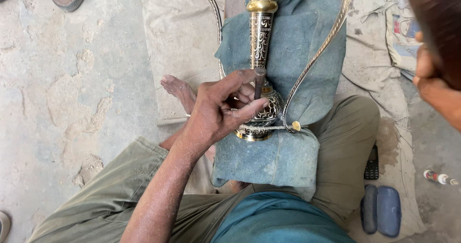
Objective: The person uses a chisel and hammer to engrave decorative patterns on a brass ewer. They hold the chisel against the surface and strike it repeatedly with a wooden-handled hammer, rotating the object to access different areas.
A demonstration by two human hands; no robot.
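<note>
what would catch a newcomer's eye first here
First, the engraved brass vessel lying on a blue-grey cloth across the seated person's lap, centre frame, with curved metal strips arching from both its sides. Next, the left hand pressing a dark metal punch against the vessel's rounded lower part. The right hand is raised at the right edge, blurred.

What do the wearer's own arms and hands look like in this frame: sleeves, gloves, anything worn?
The left hand is bare, with no glove, ring or watch visible, and its forearm is uncovered up to the frame edge, dusted with pale grit. The right hand is also bare; only part of it shows at the frame's right edge, blurred, with no sleeve in sight.
</note>
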